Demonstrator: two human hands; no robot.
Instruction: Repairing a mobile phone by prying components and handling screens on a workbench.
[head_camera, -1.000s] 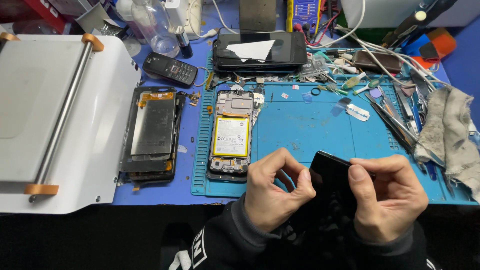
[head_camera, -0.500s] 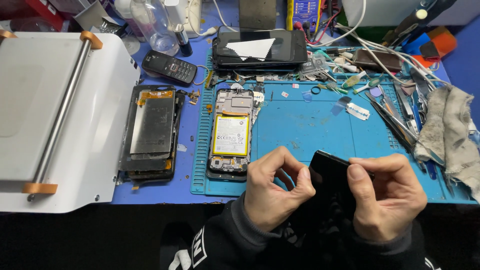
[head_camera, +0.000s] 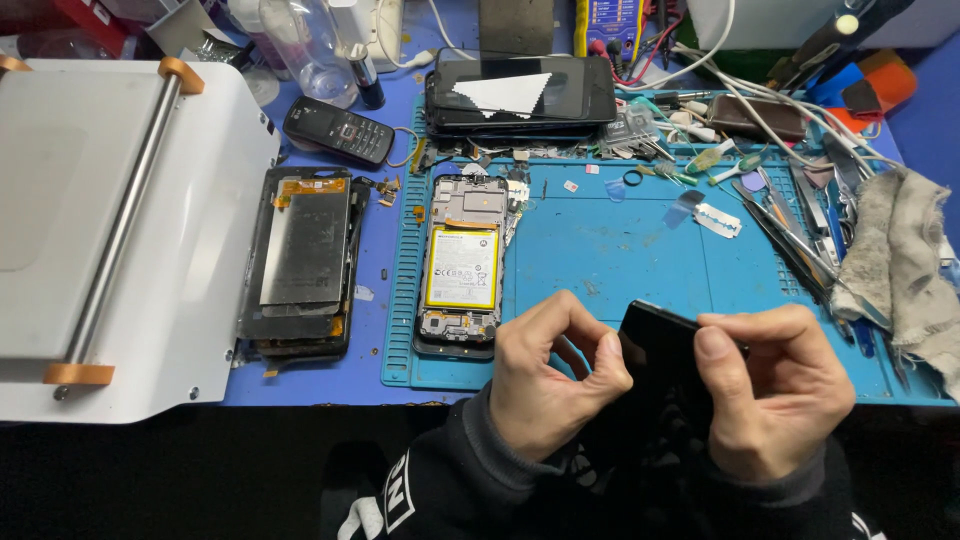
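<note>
Both hands pinched a dark phone panel (head_camera: 665, 350) above the blue mat's (head_camera: 620, 250) near edge: left hand (head_camera: 550, 385) at its left edge, right hand (head_camera: 775, 395) gripping the top, apparently tilting it for inspection; an opened phone (head_camera: 460, 265) lay alongside.

Bright even overhead light, soft shadows, sharp focus, dark foreground, mild wide-angle bending at edges

Black phone panel (head_camera: 665, 350), tilted, held up

A glossy black glass-like panel (head_camera: 665, 350), a matt blue rubbery mat (head_camera: 620, 250), a rough grey cloth (head_camera: 905, 260) at right, and a smooth white machine (head_camera: 200, 250) with a metal bar (head_camera: 125, 215) at left.
</note>
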